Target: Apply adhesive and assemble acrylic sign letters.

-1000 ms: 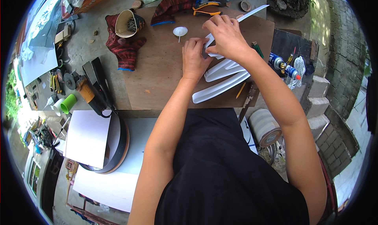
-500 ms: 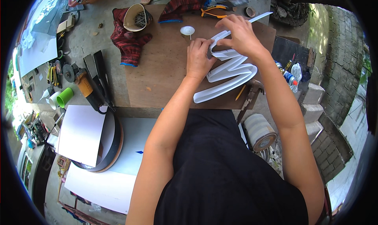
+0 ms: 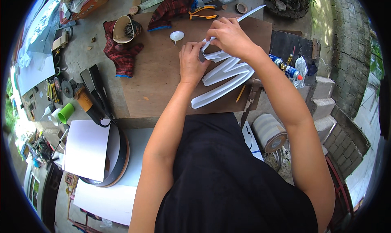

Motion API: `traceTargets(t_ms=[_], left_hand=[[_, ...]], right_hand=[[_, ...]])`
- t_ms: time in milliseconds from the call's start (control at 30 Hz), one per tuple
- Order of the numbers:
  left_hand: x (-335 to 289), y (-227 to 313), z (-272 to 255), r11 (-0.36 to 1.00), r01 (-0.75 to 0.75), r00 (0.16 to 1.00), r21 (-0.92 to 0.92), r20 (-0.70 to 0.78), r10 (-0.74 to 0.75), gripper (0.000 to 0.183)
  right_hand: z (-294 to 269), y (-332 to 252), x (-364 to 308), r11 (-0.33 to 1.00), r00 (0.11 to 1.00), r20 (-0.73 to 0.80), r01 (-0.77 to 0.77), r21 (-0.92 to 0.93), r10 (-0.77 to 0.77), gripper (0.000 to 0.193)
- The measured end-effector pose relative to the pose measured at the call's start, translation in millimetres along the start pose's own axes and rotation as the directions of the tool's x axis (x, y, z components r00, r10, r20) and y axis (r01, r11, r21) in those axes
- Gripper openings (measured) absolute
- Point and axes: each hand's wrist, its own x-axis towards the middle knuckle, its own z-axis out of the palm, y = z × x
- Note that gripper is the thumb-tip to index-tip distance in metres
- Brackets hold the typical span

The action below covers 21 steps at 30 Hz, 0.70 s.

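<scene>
A white strip, bent into a zigzag with upright walls (image 3: 224, 89), rests on a brown board (image 3: 159, 86). My left hand (image 3: 192, 65) is closed at a bend of its far part, fingertips against the white wall. From the right, my right hand (image 3: 229, 36) pinches the same strip just beyond that bend. A straight free end of the strip (image 3: 253, 12) sticks out past my right hand. My fingers hide part of the bend. Beside my left hand is a small white round piece with a thin stem (image 3: 176, 36).
Orange-handled pliers (image 3: 203, 13), red-black gloves (image 3: 123, 58) and a cup of thin metal pieces (image 3: 124, 29) lie farther back. An angle grinder (image 3: 84, 102) is at the left. A pencil (image 3: 240, 93) and a rusty metal tool (image 3: 248, 100) sit by the near right edge.
My right hand has come down onto the strip, its fingers drawing from apart to a pinch. My left hand stays at the bend. The whole view has shifted a little.
</scene>
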Motion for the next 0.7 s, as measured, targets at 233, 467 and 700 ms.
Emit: traceTargets(t_ms=[233,467,700], left_hand=[[0,-2,2,1.0,-0.009,1.0,0.018,0.007,0.009,0.057],[-1,-3,2,0.999,-0.025,1.0,0.036,0.004,0.025,0.059],[-1,-5,0,0.999,-0.021,1.0,0.036,0.013,0.02,0.061]], right_hand=[[-8,0,11,0.996,0.987,0.138,-0.089,0.032,0.084,0.014],[-7,7,15,0.996,0.983,0.168,-0.084,0.036,0.076,0.013],[-7,13,16,0.99,0.964,0.228,-0.14,0.012,0.134,0.028]])
